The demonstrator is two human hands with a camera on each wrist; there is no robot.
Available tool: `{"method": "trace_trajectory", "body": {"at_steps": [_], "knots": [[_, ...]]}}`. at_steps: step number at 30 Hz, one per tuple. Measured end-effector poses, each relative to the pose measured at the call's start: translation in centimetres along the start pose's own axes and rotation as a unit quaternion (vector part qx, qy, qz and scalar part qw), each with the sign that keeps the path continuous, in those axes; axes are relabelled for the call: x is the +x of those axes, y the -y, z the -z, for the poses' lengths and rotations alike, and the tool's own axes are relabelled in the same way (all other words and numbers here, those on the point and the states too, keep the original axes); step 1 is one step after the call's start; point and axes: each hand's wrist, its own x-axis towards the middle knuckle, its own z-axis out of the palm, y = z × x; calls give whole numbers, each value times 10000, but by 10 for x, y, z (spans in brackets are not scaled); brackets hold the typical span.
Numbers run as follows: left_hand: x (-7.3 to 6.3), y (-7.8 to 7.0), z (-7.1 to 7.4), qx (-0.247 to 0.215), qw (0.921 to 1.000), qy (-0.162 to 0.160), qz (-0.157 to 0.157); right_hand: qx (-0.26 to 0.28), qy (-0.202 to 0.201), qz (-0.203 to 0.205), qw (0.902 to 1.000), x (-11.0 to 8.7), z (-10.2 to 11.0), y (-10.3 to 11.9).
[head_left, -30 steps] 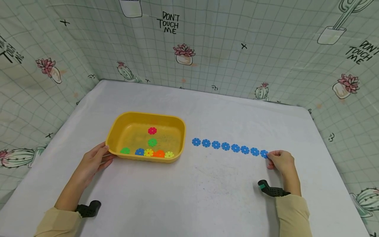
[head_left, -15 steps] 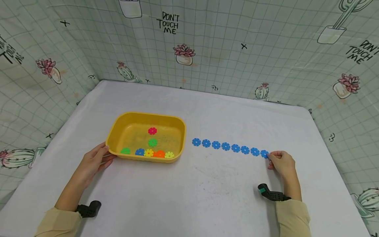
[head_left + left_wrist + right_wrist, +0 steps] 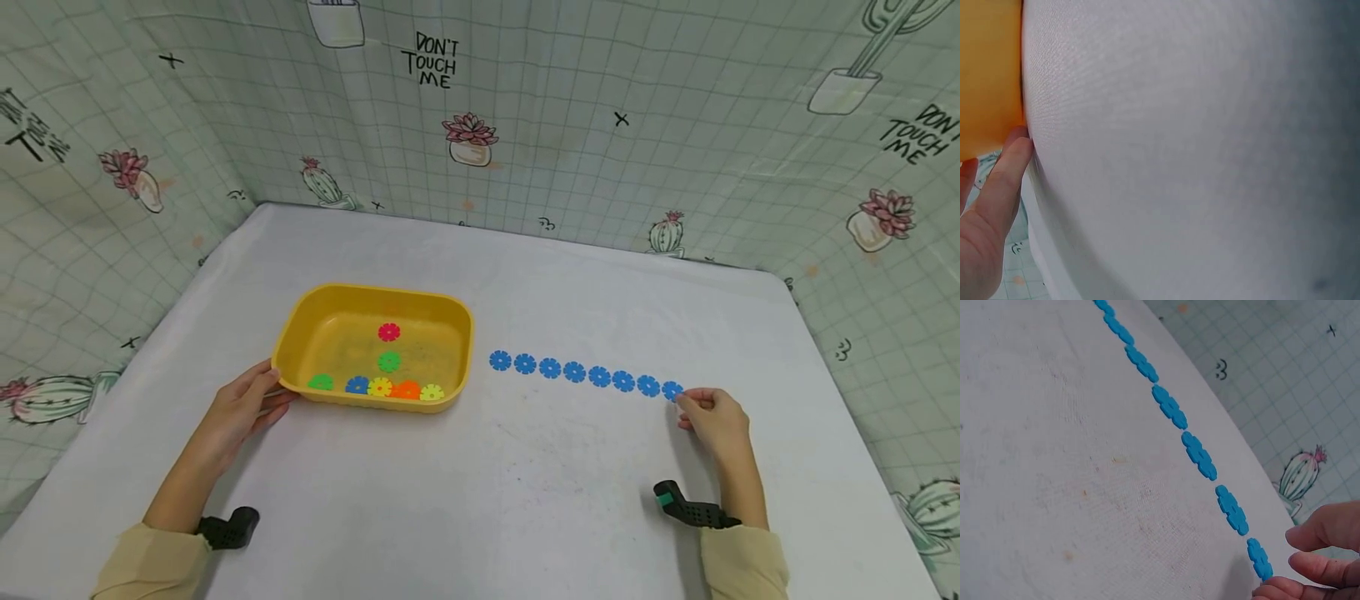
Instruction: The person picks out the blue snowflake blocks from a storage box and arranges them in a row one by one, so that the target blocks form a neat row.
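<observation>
Several blue flower-shaped discs (image 3: 573, 372) lie flat in a slanting row on the white table. At the row's right end, my right hand (image 3: 718, 421) pinches the near edge of the last blue disc (image 3: 671, 390) between thumb and forefinger. In the right wrist view the fingers (image 3: 1329, 528) partly cover that end of the row. A yellow tray (image 3: 442, 312) stands left of the row. My left hand (image 3: 238, 412) grips its near left corner, thumb at the rim and fingers low against the outer wall, as the left wrist view shows of the tray's side (image 3: 988, 81).
Inside the tray lie a red disc (image 3: 389, 332), a green disc (image 3: 389, 362) and several more along its near wall, among them an orange disc (image 3: 407, 390). A patterned cloth (image 3: 555, 133) hangs behind and beside the table (image 3: 480, 500).
My right wrist has drawn slightly back and down while the fingertips stay at the last disc. The whole head view has shifted a little; tray, discs and left hand keep their places.
</observation>
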Motion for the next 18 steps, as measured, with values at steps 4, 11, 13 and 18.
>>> {"method": "trace_trajectory", "body": {"at_steps": [4, 11, 13, 18], "knots": [[1, 0, -1, -10, 10000, 31, -19, 152, -16, 145, 9998, -3, -3, -7], [1, 2, -1, -60, 10000, 58, -25, 26, -76, 724, 9973, 17, -21, -43], [1, 2, 0, -66, 10000, 43, -37, 9, -104, 914, 9958, 20, -29, -44], [0, 2, 1, -83, 10000, 41, -35, 42, -99, 1460, 9892, -1, -42, -16]]}}
